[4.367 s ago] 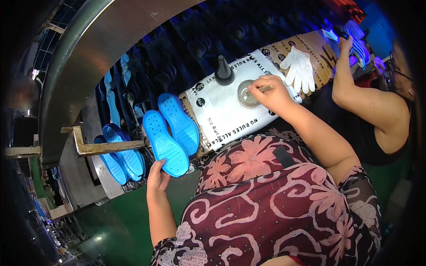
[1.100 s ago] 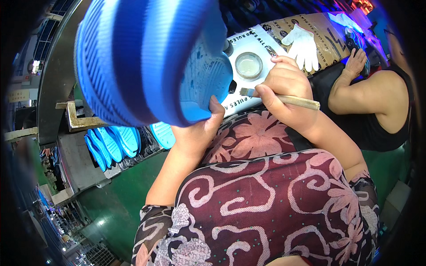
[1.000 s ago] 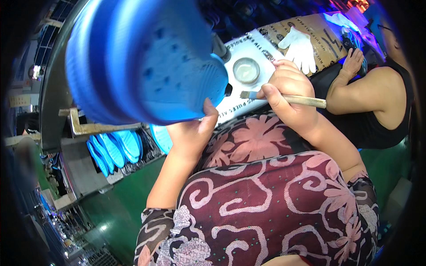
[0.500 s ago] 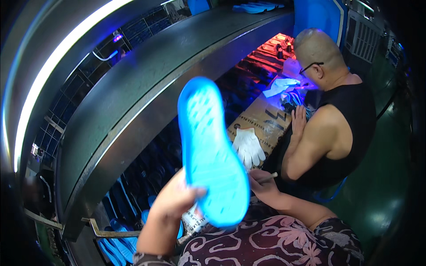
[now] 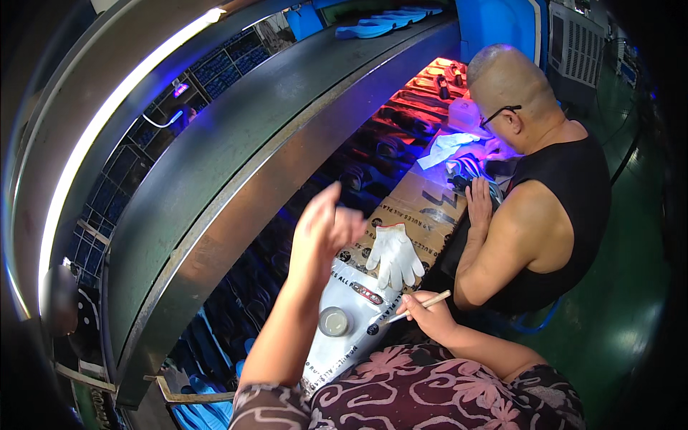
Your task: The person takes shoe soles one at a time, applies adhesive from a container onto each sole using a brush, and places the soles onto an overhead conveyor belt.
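Note:
My left hand (image 5: 328,221) is raised in front of the dark machine edge, blurred by motion. Its fingers look apart and nothing shows in them. In my right hand (image 5: 430,315) is a slim brush with a pale wooden handle (image 5: 434,299), its tip pointing down to the left. Below that tip and to its left, a small round cup of pale liquid (image 5: 334,322) stands on a white printed sheet (image 5: 326,362). A white knit glove (image 5: 394,256) lies on the brown cardboard (image 5: 408,204) beyond my right hand.
A long dark conveyor (image 5: 236,136) curves overhead on the left, with blue soles (image 5: 387,23) at its far end. Many dark soles lie on the level beneath it. Blue soles (image 5: 204,412) sit low at left. A co-worker (image 5: 552,201) in black works close by on the right.
The blue shoe sole has left my left hand, which has moved up and forward. The cup and white sheet now show. My right hand still holds the brush.

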`<action>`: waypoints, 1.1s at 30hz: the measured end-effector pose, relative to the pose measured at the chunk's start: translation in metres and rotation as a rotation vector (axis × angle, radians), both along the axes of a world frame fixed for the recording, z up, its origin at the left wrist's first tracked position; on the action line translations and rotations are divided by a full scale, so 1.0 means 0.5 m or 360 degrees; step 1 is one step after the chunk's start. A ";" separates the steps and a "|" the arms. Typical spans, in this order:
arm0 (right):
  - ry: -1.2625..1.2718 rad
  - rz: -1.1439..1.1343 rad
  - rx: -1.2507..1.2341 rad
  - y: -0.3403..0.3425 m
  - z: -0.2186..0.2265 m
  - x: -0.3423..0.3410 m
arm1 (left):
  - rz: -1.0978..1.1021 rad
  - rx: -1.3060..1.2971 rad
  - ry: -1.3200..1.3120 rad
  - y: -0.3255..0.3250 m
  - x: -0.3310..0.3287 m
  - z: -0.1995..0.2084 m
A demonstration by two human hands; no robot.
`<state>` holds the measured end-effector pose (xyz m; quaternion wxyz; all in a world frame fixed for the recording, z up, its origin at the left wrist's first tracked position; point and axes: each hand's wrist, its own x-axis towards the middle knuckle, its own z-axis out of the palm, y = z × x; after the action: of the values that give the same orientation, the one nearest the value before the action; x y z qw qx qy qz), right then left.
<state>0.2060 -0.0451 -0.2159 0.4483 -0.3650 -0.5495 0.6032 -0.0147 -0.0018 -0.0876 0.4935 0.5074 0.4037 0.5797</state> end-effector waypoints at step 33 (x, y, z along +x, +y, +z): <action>-0.0234 0.0310 -0.0042 -0.155 -0.065 -0.274 | 0.1097 -0.0650 -0.0748 -0.676 -0.290 -0.359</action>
<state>0.0691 -0.1224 -0.2485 0.3412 -0.3589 -0.6057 0.6228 -0.1597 -0.3397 -0.2670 0.4401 0.0910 0.5320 0.7177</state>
